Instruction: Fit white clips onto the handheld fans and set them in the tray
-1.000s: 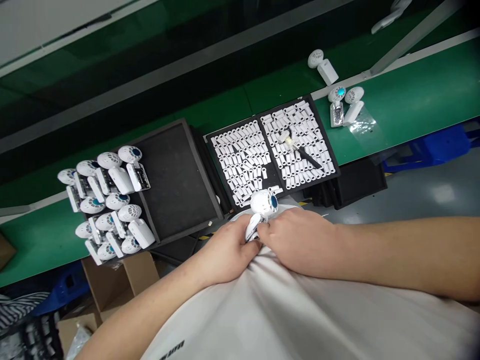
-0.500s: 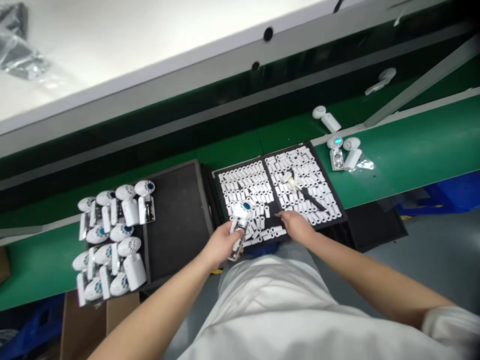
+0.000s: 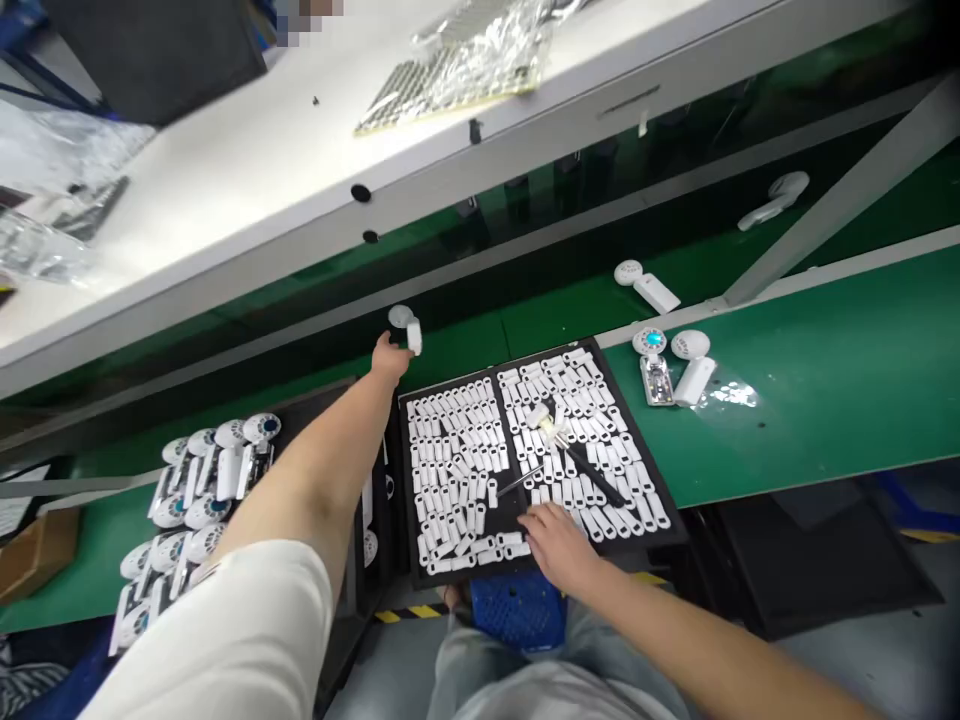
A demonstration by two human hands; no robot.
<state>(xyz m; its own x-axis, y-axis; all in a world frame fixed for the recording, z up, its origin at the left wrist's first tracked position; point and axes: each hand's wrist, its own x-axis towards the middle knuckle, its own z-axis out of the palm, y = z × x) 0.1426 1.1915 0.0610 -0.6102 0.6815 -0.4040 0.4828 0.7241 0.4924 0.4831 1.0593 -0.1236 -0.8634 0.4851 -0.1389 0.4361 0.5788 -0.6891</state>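
My left hand [image 3: 391, 360] is stretched out over the far edge of the bench, its fingers closed on a white device [image 3: 414, 337] with a round head and a rectangular body. At the near side of a black tray [image 3: 512, 500], my right hand [image 3: 556, 547] lies with its fingers extended over the rim, close to small white oblong parts [image 3: 457, 440] set out in rows. A thin metal tool [image 3: 520, 482] rests on the tray, apart from that hand. Farther right, a black-handled tool [image 3: 596, 475] and a cream-coloured piece [image 3: 546, 425] lie on the parts.
Several white devices with round heads [image 3: 206, 510] stand at the left, partly behind my left arm. More devices [image 3: 658, 380] lie on the green surface [image 3: 810, 390] at the right. A white shelf [image 3: 247, 190] overhangs the back, and a slanting metal post [image 3: 817, 190] stands at the right.
My left hand has moved from the tray's near side forward and left, with a device in it. My right hand has come nearer the rim; the thin tool now lies on the tray. The view has shifted.
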